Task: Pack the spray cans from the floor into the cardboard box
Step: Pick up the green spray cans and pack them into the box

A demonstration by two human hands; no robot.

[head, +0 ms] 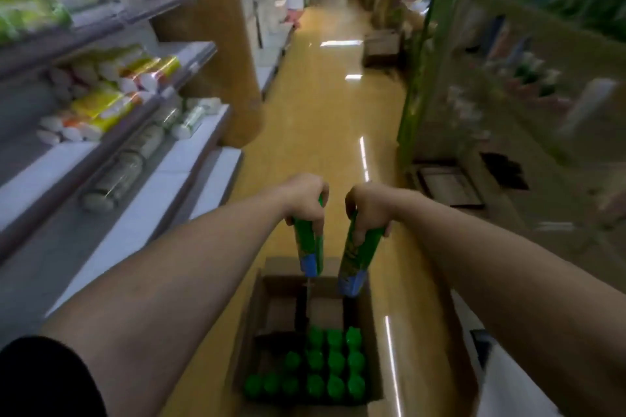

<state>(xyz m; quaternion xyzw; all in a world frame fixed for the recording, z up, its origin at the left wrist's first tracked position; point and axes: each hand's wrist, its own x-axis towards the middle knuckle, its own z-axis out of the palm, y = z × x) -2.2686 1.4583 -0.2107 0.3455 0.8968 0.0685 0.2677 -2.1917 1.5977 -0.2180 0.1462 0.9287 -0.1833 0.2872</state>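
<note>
An open cardboard box [252, 322] sits on the yellow floor below me, its near half filled with several upright green-capped spray cans [335, 362]. My left hand [306, 198] grips the top of a green spray can [310, 252] hanging bottom-down over the box's far edge. Beside it, my right hand [367, 210] grips a second green can [354, 262], tilted slightly, above the box's far right corner. The far half of the box shows bare cardboard bottom.
Shelves [142, 159] with packaged goods line the left of the aisle; a green-edged display rack [508, 105] stands on the right. A brown pillar [216, 37] rises ahead on the left. More boxes [382, 47] sit farther down the aisle.
</note>
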